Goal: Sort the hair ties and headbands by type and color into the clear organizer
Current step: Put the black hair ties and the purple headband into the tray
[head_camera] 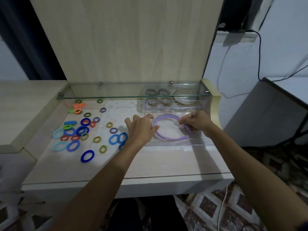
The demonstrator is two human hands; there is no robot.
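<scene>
Two bare forearms reach forward from the bottom edge over the pale wooden dressing-table top. At the end of the left arm, the left hand lies palm down with fingers spread loosely, its thumb side touching the left curve of a stack of thin purple and lilac plastic headbands. It grips nothing that can be made out. The right hand is partly curled, its fingertips pinched around the headbands' right-hand ends, so the stack runs between the two hands. These headbands lie in the front compartment of the clear plastic organizer, which sits on the right half of the tabletop. Its rear compartments, seen through a glass shelf, hold dark and brownish ring-shaped hair ties and a thin brown headband. Well left of the left hand, loose fabric hair ties in blue, light blue, orange, red, green, olive and purple are scattered across the tabletop; one dark blue tie lies nearest the front edge.
</scene>
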